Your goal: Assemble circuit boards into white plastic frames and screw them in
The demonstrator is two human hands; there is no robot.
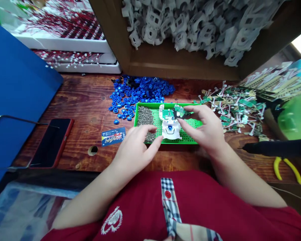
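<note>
A white plastic housing (171, 133) with a blue button in its middle lies in a green perforated tray (192, 139). Behind it, also in the tray, a green circuit board (167, 114) sits in a white piece. My right hand (205, 129) pinches a small dark plastic part (182, 113) between thumb and fingers, just over the board's right side. My left hand (136, 143) hovers at the tray's front left, thumb and forefinger apart, nothing visible between them. Small metal screws (144, 117) fill the tray's left end, partly hidden by that hand.
Blue buttons (142, 88) are heaped behind the tray. Wired circuit boards (240, 107) pile up at right, near a black screwdriver-like tool (276, 148) and yellow-handled pliers (288, 169). A phone (52, 142) and card (113, 136) lie left. A cardboard box (170, 65) of white housings stands behind.
</note>
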